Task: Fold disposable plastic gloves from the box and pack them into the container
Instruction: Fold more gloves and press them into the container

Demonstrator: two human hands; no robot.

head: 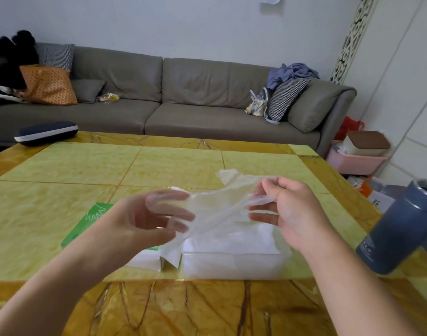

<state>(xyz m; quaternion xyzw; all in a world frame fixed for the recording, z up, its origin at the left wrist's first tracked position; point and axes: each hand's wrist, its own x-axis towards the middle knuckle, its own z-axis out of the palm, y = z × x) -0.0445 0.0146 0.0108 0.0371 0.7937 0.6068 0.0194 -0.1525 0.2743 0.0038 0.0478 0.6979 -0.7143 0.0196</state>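
Looking down, we see the yellow-green stone worktop [62, 170] filling most of the view, with a grey sofa [183, 100] beyond its far edge. Near the right edge a dark blue tumbler [399, 229] stands, and at the far left corner a navy case [46, 132] lies partly over the rim.

Close to the near edge, around the middle, sits the translucent white container [234, 265], already holding white plastic that rises above its rim. Just beside it on the left lies the green and white glove box [86, 226], partly hidden behind our left forearm; we cannot tell whether box and container touch.

Above both, we hold one clear disposable glove [214, 204] stretched in the air between our two hands. Our left hand [144, 221] has its fingers spread and lying behind or inside the film, so the fingertips show through it blurred; the thumb curls underneath, and the plastic trails down from that hand toward the gap between box and container. We cannot tell for sure whether those fingers sit inside the glove or only press against it. Our right hand [287, 209] pinches the other end of the glove between thumb and curled fingers, pulling a taut fold across. A loose flap of the glove stands up above the right hand's fingers.
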